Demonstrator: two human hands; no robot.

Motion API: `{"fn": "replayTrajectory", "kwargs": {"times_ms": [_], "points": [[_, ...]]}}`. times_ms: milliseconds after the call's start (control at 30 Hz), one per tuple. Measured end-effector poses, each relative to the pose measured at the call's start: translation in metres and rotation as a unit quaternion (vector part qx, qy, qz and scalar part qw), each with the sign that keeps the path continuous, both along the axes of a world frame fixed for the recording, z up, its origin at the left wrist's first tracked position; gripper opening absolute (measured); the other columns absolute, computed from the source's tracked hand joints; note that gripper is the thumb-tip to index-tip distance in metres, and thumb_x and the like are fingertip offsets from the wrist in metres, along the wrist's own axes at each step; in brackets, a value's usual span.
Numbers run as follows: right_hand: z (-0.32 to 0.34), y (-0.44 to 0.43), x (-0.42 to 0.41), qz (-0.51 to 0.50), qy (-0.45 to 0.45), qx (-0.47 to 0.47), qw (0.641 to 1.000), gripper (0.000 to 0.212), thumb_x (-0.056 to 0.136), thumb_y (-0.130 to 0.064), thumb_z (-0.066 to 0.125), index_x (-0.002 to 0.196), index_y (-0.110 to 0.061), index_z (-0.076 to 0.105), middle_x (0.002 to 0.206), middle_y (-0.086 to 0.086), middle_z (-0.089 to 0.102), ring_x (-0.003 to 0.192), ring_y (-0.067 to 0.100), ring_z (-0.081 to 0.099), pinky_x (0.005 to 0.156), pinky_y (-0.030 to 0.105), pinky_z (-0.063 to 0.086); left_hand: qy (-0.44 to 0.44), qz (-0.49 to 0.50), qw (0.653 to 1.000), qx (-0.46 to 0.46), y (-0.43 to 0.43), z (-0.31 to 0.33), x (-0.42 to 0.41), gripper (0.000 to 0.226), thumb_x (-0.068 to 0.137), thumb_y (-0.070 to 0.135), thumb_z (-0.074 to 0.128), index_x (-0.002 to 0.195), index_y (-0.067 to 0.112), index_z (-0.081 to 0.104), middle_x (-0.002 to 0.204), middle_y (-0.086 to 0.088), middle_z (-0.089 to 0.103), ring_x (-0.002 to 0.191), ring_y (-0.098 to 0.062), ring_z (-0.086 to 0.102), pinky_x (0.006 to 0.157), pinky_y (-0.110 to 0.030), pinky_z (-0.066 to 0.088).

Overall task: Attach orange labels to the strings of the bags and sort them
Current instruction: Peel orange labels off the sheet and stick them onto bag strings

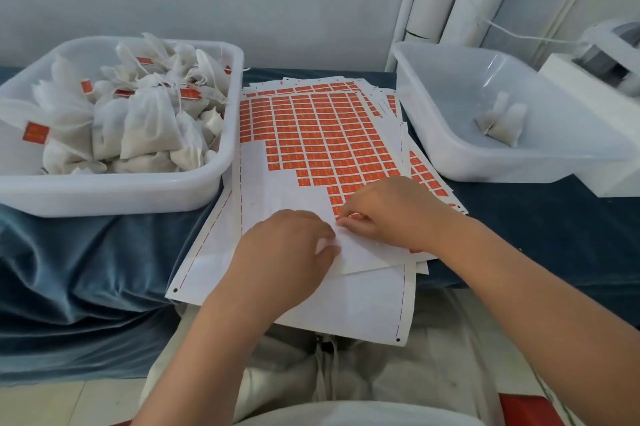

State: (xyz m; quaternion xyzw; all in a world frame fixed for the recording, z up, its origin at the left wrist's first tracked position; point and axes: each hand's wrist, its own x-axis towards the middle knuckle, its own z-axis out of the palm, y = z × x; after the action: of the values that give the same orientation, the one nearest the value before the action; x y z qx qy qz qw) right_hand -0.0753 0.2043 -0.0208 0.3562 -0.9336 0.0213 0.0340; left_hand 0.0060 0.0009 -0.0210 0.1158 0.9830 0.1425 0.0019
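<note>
Fingertips [356, 223] of right hand [391, 207] pinch an orange label [337, 209] on the label sheet [311, 134], near edge. Left hand [287, 245] presses flat, fingers relaxed, on bare backing. I note labelled bags [145, 120] filling the full tub [121, 190] at 10 o'clock and a lone bag [502, 120] in the second tub [485, 172] at 2 o'clock.

Sheets of orange labels [322, 141] lie flat between two tubs, the top sheet partly peeled bare. Tagged white bags [138, 124] heap the left tub [104, 198] — a lone bag [502, 124] lies in the right tub [502, 176].
</note>
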Motion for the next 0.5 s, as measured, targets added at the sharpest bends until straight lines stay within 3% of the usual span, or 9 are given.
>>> {"fn": "replayTrajectory", "kwargs": {"times_ms": [67, 133, 233, 367, 500], "points": [[-0.003, 0.009, -0.004, -0.023, -0.013, -0.004, 1.0, 0.046, 0.098, -0.068, 0.05, 0.124, -0.038, 0.072, 0.118, -0.016, 0.074, 0.099, 0.009, 0.07, 0.067, 0.01, 0.025, 0.014, 0.036, 0.999, -0.014, 0.0, -0.006, -0.003, 0.063, 0.098, 0.068, 0.052, 0.151, 0.033, 0.05, 0.159, 0.013, 0.049, 0.145, -0.013, 0.045, 0.119, -0.037, 0.037], [-0.01, 0.015, -0.002, -0.045, -0.061, -0.031, 0.997, 0.051, 0.095, -0.072, 0.051, 0.132, -0.04, 0.068, 0.127, -0.017, 0.072, 0.105, 0.007, 0.069, 0.069, 0.01, 0.029, 0.009, 0.058, 0.998, -0.029, 0.0, -0.01, -0.007, 0.073, 0.094, 0.074, 0.053, 0.152, 0.03, 0.048, 0.157, 0.01, 0.05, 0.143, -0.014, 0.049, 0.112, -0.034, 0.041], [-0.022, 0.02, 0.007, -0.066, -0.11, -0.115, 0.985, 0.059, 0.09, -0.074, 0.05, 0.134, -0.04, 0.068, 0.128, -0.017, 0.072, 0.098, -0.002, 0.063, 0.073, 0.009, 0.034, -0.009, 0.079, 0.997, -0.016, 0.001, -0.012, -0.013, 0.068, 0.088, 0.079, 0.057, 0.143, 0.039, 0.056, 0.142, 0.015, 0.063, 0.124, -0.013, 0.062, 0.086, -0.028, 0.042], [-0.026, 0.018, 0.019, -0.071, -0.099, -0.163, 0.979, 0.063, 0.088, -0.076, 0.042, 0.128, -0.039, 0.072, 0.114, -0.014, 0.077, 0.089, -0.001, 0.063, 0.073, 0.012, 0.04, -0.012, 0.099, 0.995, -0.003, 0.0, -0.012, -0.015, 0.059, 0.091, 0.076, 0.058, 0.14, 0.045, 0.062, 0.133, 0.016, 0.07, 0.113, -0.014, 0.067, 0.082, -0.029, 0.045], [-0.032, 0.011, 0.032, -0.1, -0.082, -0.218, 0.967, 0.059, 0.09, -0.075, 0.047, 0.135, -0.043, 0.066, 0.124, -0.019, 0.073, 0.083, -0.022, 0.054, 0.071, 0.001, 0.036, -0.002, 0.089, 0.992, 0.085, -0.006, -0.013, -0.015, 0.034, 0.096, 0.061, 0.064, 0.121, 0.041, 0.076, 0.111, 0.015, 0.076, 0.084, -0.007, 0.059, 0.077, -0.023, 0.045]]}}
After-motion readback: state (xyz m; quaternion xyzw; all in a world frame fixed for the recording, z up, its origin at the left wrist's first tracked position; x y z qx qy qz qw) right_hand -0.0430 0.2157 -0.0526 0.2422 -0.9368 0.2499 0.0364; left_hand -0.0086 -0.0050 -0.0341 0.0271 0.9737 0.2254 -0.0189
